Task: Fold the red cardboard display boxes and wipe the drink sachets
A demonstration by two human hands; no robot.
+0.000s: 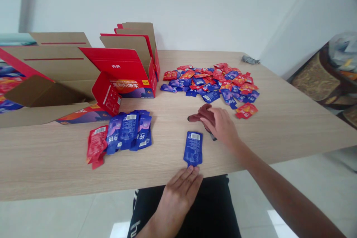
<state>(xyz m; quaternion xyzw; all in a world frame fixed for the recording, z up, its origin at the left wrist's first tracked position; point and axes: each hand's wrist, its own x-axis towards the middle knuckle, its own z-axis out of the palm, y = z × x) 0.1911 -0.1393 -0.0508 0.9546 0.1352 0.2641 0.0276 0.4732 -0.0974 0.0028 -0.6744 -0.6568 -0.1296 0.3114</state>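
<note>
A single blue pouch (193, 148) lies flat on the table near its front edge, label side up, with its narrow neck toward me. My left hand (178, 193) rests its straight fingertips on that neck; the thumb is hidden. Just beyond and right of the pouch, my right hand (223, 124) is closed around a crumpled reddish-brown cloth (205, 114) on the table. A dark grey bit shows under the cloth. To the left lie a stack of blue pouches (129, 130) and a few red pouches (97, 145) beside it.
Open red cartons (131, 59) stand at the back left, with a larger open carton (50, 70) nearer. A loose heap of red and blue pouches (212, 81) spreads across the back. A grey crumpled scrap (250, 59) lies at the far right corner; a patterned chair (312, 76) stands beyond the table.
</note>
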